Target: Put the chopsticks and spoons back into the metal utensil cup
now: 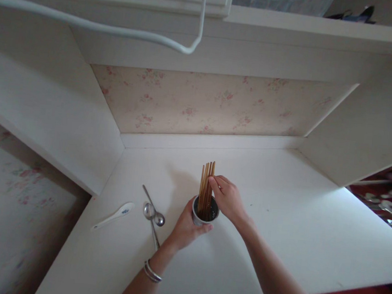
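Note:
My left hand (189, 227) is wrapped round a grey cup (200, 221) with a dark inside. Several wooden chopsticks (205, 186) stand upright in the cup, their tops well above its rim. My right hand (228, 196) pinches one or more chopsticks at the right side of the bunch; how many is hidden by the fingers. Left of the cup, two metal spoons (149, 210) lie with their bowls close together. Farther left rests a white ceramic spoon (121, 211) with a blue pattern.
All this is on a white desk top (278, 227) with side panels left and right. An overhead shelf (295, 27) runs above it, and a white bent tube (123, 32) crosses the upper left. The desk's front edge is near my arms.

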The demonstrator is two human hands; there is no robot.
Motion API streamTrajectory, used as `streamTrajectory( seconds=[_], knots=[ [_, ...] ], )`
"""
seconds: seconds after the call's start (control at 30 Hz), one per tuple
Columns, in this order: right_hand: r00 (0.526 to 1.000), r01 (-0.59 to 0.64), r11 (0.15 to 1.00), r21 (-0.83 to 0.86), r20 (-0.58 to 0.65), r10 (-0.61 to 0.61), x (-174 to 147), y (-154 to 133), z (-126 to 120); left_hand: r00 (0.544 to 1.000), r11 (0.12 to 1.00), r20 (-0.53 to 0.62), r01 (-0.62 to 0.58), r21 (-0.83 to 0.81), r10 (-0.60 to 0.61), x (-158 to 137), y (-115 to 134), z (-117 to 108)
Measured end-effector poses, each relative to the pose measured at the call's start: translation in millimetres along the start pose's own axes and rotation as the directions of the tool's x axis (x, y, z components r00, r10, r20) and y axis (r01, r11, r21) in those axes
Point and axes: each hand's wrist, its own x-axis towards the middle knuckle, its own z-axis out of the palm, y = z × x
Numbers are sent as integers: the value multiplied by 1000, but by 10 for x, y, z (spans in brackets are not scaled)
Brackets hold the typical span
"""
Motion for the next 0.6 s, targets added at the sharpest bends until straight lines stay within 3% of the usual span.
streamTrajectory(
  seconds=[0.23, 0.4, 0.5, 0.6],
  knots=[
    [999, -25, 999, 29, 34, 24, -10, 40, 20, 1000, 1000, -1, -1, -4, 1, -2, -11, -4],
    [991, -128, 975, 184, 69, 117, -137, 76, 39, 1000, 999, 15, -12, -46, 13, 3, -15, 6],
    [975, -214, 884, 415, 146, 167, -308, 172, 96, 999, 997, 21, -30, -66, 31, -1, 18, 17],
    [964, -241, 774, 585, 235, 123, -534, 293, 204, 1000, 1000, 11, -22, -15, 22, -6, 46, 35]
  ],
)
